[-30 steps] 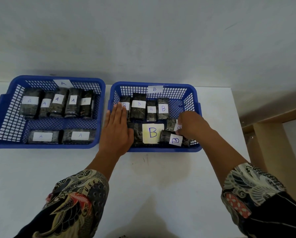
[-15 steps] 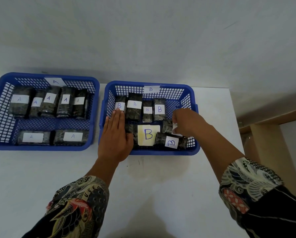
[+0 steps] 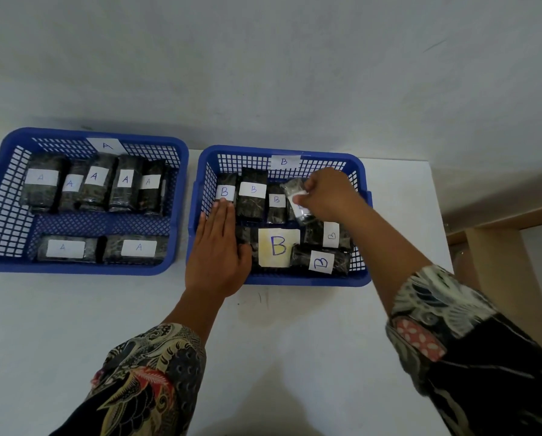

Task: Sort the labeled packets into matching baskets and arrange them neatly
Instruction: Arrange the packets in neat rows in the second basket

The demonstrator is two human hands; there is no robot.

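Packet (image 3: 296, 196), seemingly in right hand (image 3: 329, 193)

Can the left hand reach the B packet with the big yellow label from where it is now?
Probably yes. The left hand rests flat on the B basket, its thumb right beside the yellow-labelled packet. Nothing lies over that packet, and the right hand is busy farther back.

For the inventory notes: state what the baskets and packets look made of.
Baskets: blue moulded plastic, judging by the lattice walls and smooth rim. Packets: dark contents in clear glossy film, probably plastic, which catches highlights. Labels: white paper, matte, handwritten letters.
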